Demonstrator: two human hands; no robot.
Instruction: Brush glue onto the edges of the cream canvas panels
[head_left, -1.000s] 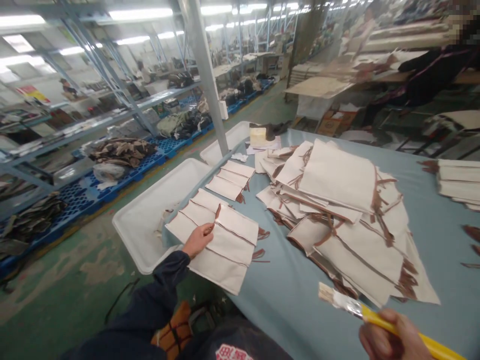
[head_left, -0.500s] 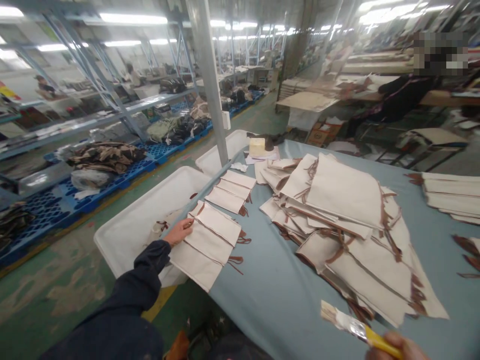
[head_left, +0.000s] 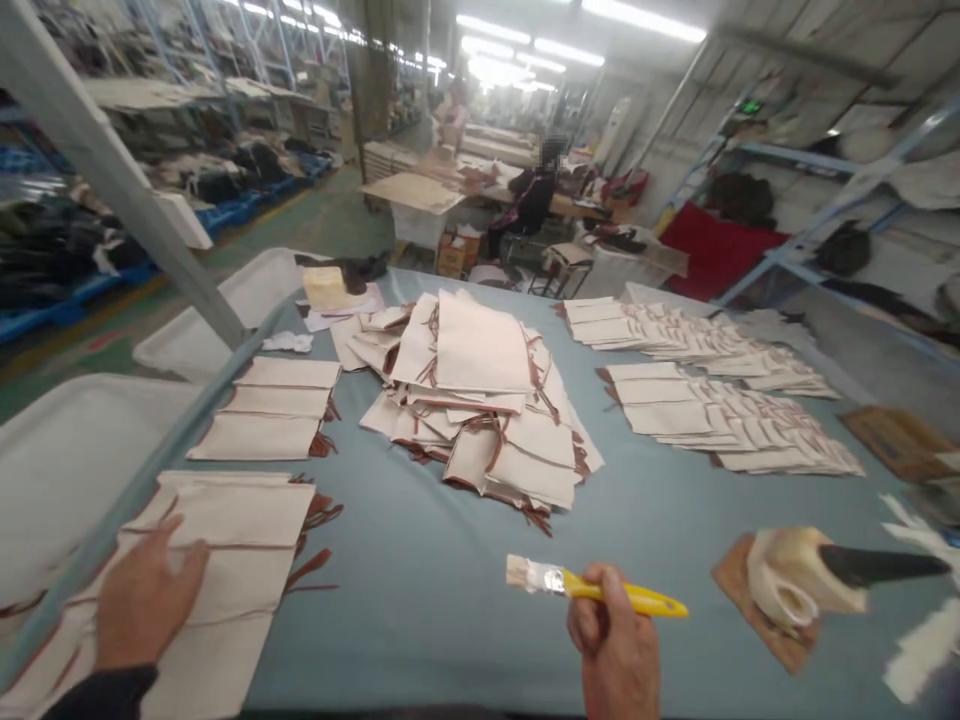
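My right hand (head_left: 616, 650) was closed around the yellow handle of a brush (head_left: 592, 587), bristles pointing left above bare blue table (head_left: 450, 590). The brush looked light and stiff, best held mid-handle as I had it; the bristle end seemed soft and possibly gluey, so not a place to grab. My left hand (head_left: 142, 595) lay flat and open on the near stack of cream fabric pieces (head_left: 225, 560) at the table's left edge, fingers spread, pressing rather than gripping. Those pieces seemed thin, limp and light, likely to slide over one another, with brown cords trailing from their right side; a flat palm or a pinch at an edge would suit them.

Beyond lay a second small stack (head_left: 270, 410), a big loose heap (head_left: 480, 400) in the middle, and fanned rows (head_left: 720, 420) to the right. A glue pot (head_left: 795, 585) sat on a board near my right hand.

A second earlier my left hand pinched a cord on that stack; since then it had flattened, and my view had swung right.
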